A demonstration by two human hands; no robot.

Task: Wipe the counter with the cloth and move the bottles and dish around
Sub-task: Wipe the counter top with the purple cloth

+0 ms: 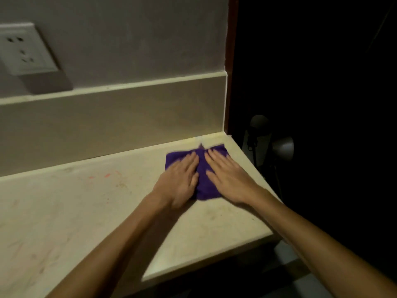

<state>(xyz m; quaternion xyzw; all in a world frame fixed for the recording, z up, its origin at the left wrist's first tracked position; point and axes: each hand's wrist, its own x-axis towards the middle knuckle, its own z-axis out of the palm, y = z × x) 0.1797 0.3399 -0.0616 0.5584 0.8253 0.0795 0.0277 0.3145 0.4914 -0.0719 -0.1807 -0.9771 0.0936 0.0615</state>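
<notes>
Counter (107,211), pale stone, fills most of the view, running from lower left to its right end by a dark gap. Faint reddish and brownish marks on the left and middle part of it. Wall (129,39) and a low ledge strip behind it; socket (23,48) upper left on the wall. Right of the counter end it's dark, with a lamp (281,147) near the corner, partly lost in shadow.

Cloth (203,168), purple, lies flat on the counter at the far right corner, close to the back edge. Left hand (180,181) presses on its left half, fingers straight and together, palm down. Right hand (227,177) presses on its right half, fingers straight and slightly spread. Neither hand grips or bunches it; both just push flat. Some motion blur on the cloth edges.

Step, as I judge: wiping, working the right corner. Bottles and dish not in view, so that part can't be rated from here. Next move likely calls for dragging the cloth leftward toward the marked patch with steady downward pressure, keeping it off the counter's right edge.

Containers: none visible, nothing to report inside any.
</notes>
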